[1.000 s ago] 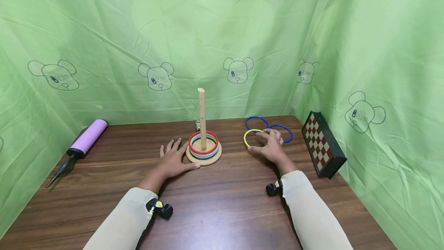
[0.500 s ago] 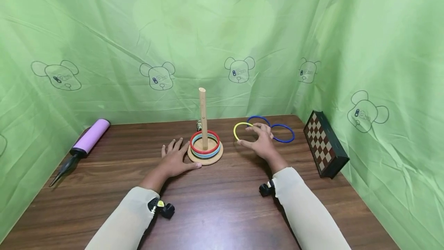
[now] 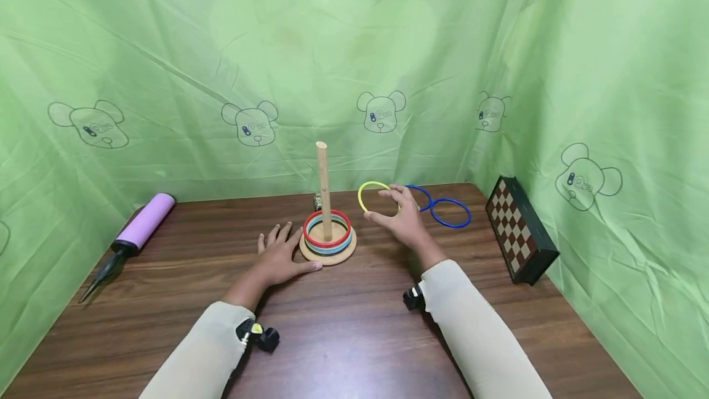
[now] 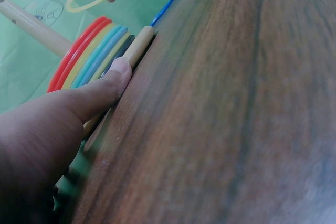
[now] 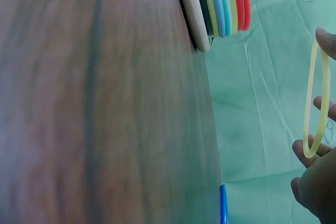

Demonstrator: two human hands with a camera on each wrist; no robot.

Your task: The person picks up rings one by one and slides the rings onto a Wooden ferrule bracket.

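A wooden ring-toss stand has a round base and an upright peg. Stacked around the peg are several rings, a red ring on top, with yellow, blue and dark ones below. My left hand has its fingers spread beside the base, the thumb lying along the base's edge. To the right of the stand, my right hand pinches a yellow ring between thumb and fingers, raised above the tabletop. Part of that ring is hidden behind the fingers in the head view.
Two blue rings, a nearer one and one partly behind my right hand, lie at the back right. A chessboard box stands on edge at the right. A purple hand pump lies left. Green cloth surrounds the wooden table.
My right hand has lifted the yellow ring and carried it left, away from the blue rings and toward the stand. My left hand stays at the base.
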